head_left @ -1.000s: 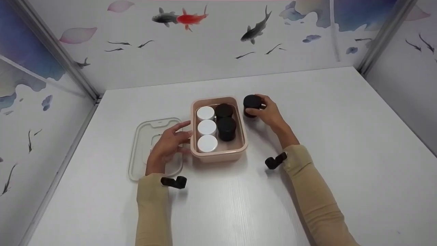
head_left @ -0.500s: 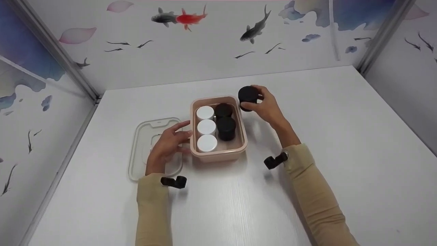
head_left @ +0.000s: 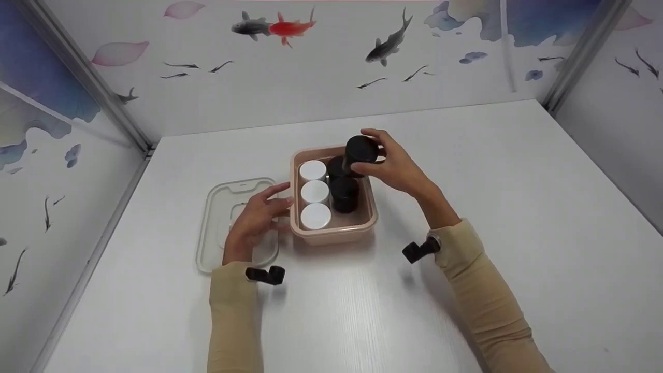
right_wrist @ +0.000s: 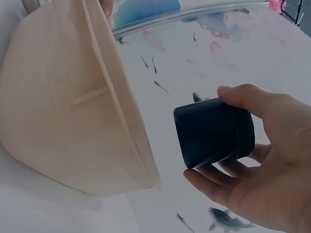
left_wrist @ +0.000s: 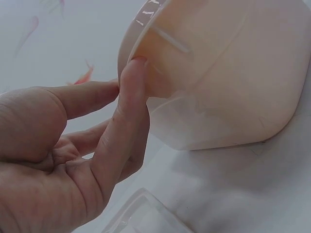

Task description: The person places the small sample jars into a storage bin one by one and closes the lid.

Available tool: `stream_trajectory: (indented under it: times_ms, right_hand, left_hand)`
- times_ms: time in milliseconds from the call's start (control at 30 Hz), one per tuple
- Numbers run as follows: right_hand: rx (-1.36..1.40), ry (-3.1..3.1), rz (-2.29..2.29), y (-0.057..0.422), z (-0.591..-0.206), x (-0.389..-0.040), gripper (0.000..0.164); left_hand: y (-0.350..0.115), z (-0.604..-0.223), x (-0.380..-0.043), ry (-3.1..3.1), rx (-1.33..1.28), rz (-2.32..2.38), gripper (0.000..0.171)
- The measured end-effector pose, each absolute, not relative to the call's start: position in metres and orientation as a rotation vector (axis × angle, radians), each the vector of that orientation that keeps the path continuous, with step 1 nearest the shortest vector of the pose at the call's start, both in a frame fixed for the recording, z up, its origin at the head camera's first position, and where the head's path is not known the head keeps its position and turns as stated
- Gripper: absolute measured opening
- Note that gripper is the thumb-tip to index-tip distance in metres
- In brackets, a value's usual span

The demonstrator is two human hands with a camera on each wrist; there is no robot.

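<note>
My right hand [head_left: 394, 167] grips a black round lidded jar [head_left: 361, 148] between thumb and fingers, over the back right corner of a pink plastic box [head_left: 336, 236]. In the right wrist view the held jar [right_wrist: 209, 132] lies sideways beside the box wall [right_wrist: 53, 111]. Inside the box, three jars with white lids [head_left: 314, 192] form the left column. Two black jars stand to their right, the front one [head_left: 345, 195] in plain sight, the rear one [head_left: 335, 167] partly covered. My left hand [head_left: 256, 216] touches the box's left rim with thumb and fingertips, from outside.
A pale translucent lid [head_left: 211, 228] lies flat on the white table [head_left: 331, 311], partly beneath my left hand and forearm. Printed wall panels [head_left: 331, 93] enclose the table at the back and sides. A small black camera sits on each sleeve cuff.
My right hand has lifted the black jar from beside the box's right side and carried it left, over the back right corner. The left hand and the box stay in place.
</note>
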State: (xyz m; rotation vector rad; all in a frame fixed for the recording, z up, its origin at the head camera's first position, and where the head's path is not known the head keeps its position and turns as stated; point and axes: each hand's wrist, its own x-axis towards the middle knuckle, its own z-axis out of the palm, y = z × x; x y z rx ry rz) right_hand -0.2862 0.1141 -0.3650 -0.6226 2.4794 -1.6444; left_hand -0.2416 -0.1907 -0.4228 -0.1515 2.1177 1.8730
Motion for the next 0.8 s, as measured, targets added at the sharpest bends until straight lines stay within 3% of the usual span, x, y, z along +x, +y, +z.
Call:
stream_trajectory:
  times_ms: [800]
  right_hand:
    - [-1.022, 2.472, -1.037, 0.097, -0.354, -0.257, 0.067]
  left_hand:
    - [-0.191, -0.423, -0.239, 2.109, -0.124, 1.894, 0.056]
